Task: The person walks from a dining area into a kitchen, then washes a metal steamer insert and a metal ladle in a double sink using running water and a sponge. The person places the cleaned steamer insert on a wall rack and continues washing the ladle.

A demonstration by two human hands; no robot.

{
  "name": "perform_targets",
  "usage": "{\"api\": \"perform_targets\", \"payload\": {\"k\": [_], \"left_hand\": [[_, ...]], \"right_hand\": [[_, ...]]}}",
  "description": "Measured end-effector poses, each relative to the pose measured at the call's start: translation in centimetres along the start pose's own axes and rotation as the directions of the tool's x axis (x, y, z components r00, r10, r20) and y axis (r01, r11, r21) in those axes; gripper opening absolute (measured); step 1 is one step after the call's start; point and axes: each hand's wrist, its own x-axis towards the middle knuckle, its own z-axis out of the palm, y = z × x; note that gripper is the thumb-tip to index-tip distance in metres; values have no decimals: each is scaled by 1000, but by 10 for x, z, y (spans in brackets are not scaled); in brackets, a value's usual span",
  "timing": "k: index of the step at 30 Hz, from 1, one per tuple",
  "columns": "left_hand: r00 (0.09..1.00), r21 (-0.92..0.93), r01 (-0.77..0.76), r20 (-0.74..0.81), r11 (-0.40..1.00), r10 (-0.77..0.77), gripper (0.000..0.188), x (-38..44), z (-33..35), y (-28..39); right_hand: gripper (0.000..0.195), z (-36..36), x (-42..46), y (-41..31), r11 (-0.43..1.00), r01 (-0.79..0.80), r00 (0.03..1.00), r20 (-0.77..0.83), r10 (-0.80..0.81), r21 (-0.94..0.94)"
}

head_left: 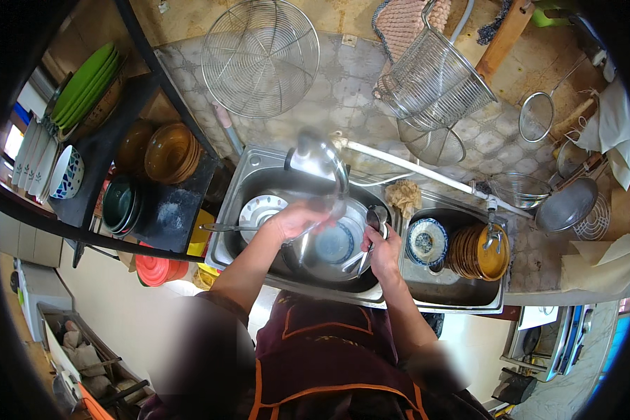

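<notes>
My left hand [307, 218] is at the spout of the faucet [338, 173], over the left sink basin [367, 286]. It is blurred, and I cannot make out whether it holds anything. Metal spoons [377, 215] are gripped in my right hand [384, 249], their bowls pointing up and away from me. Below both hands sits a large metal bowl [304, 265] with a blue-rimmed bowl [335, 244] in it. A white plate with a dotted rim [257, 205] lies at the basin's left, partly behind a metal utensil handle [226, 227] and my left forearm.
The right basin [451, 294] holds a blue-patterned bowl [427, 241] and a row of brown plates [491, 257]. A sponge-like brown cloth [403, 196] rests between the basins. A white pipe [409, 170] crosses behind. Wire strainers [261, 58] hang on the wall; a dish shelf [163, 220] stands left.
</notes>
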Motion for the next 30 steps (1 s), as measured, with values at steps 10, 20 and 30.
{"api": "perform_targets", "payload": {"k": [10,20,30], "left_hand": [[971,-68,-227,-95,971,220,40,12,34,-9],[879,345,-343,-210,874,428,29,14,24,-43],[788,-95,-463,-499,881,360,25,-40,-14,-28]], "right_hand": [[18,25,19,32,975,93,993,-91,-76,203],[28,63,17,33,954,101,995,-13,-101,281],[31,68,13,37,943,-173,923,382,54,285]]}}
